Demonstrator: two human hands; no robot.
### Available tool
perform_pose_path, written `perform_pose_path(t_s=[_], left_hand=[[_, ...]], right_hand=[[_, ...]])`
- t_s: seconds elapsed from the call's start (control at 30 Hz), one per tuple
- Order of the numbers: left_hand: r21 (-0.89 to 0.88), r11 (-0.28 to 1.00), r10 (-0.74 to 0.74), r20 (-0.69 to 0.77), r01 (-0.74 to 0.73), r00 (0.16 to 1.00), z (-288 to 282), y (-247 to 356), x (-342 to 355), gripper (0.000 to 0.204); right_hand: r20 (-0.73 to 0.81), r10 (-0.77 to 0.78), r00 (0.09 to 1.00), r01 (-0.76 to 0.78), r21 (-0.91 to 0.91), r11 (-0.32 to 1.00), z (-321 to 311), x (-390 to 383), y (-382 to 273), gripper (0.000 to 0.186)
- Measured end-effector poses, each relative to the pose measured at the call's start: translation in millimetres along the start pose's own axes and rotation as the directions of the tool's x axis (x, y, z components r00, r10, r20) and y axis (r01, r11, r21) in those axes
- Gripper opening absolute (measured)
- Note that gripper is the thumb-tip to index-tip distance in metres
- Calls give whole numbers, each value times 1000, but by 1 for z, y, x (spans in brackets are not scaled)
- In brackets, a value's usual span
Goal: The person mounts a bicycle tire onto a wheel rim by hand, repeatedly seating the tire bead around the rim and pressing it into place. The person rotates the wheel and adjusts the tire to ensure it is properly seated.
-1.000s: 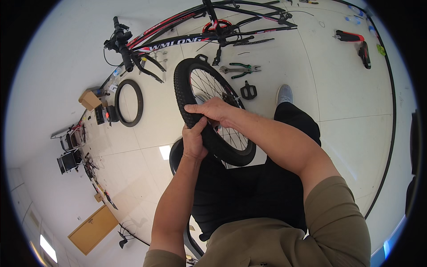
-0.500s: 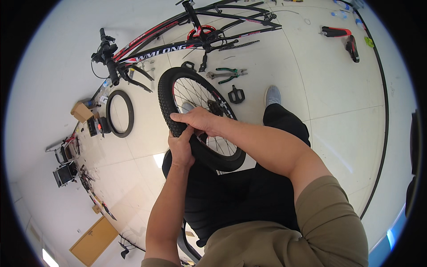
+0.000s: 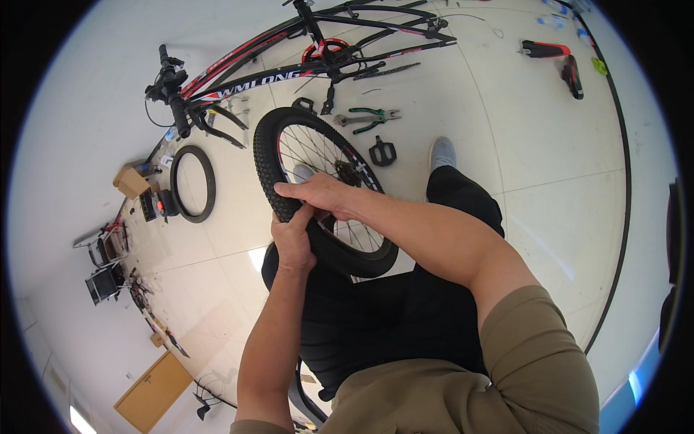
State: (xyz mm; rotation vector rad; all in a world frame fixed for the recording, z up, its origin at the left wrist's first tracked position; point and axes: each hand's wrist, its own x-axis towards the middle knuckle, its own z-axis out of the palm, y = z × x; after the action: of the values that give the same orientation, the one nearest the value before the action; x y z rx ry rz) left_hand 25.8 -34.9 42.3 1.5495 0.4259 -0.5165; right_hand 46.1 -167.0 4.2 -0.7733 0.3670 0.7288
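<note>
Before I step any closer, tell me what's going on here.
A person is gripping a bicycle wheel with both bare hands: the left hand and right hand are close together on the tyre, the right thumb across the tread. Beyond it lies a black-and-red bike frame with no wheel in its fork or rear end. Green-handled pliers and a black pedal lie on the floor, and a separate tyre is off to the left.
</note>
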Motion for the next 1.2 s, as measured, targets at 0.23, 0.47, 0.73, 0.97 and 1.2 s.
perform_pose_path(t_s=[0.23,0.47,0.73,0.97,1.2], left_hand=[[21,1000,-14,90,12,996,-2,5,-1,21],[41,999,18,-18,-17,1000,-5,3,5,22],[-14,999,44,-103,-46,994,3,4,31,31],[-60,998,21,-139,-29,990,-1,11,43,27],[-264,963,-91,-128,54,988,-28,12,58,7]], right_hand=[[27,-15,1000,18,-114,993,0,3,1,63],[109,-142,984,165,-249,954,4,3,5,60],[48,-306,951,309,-196,931,1,11,11,62],[-93,-462,882,378,-446,811,-3,30,31,79],[101,-503,859,444,-636,631,7,-6,21,74]])
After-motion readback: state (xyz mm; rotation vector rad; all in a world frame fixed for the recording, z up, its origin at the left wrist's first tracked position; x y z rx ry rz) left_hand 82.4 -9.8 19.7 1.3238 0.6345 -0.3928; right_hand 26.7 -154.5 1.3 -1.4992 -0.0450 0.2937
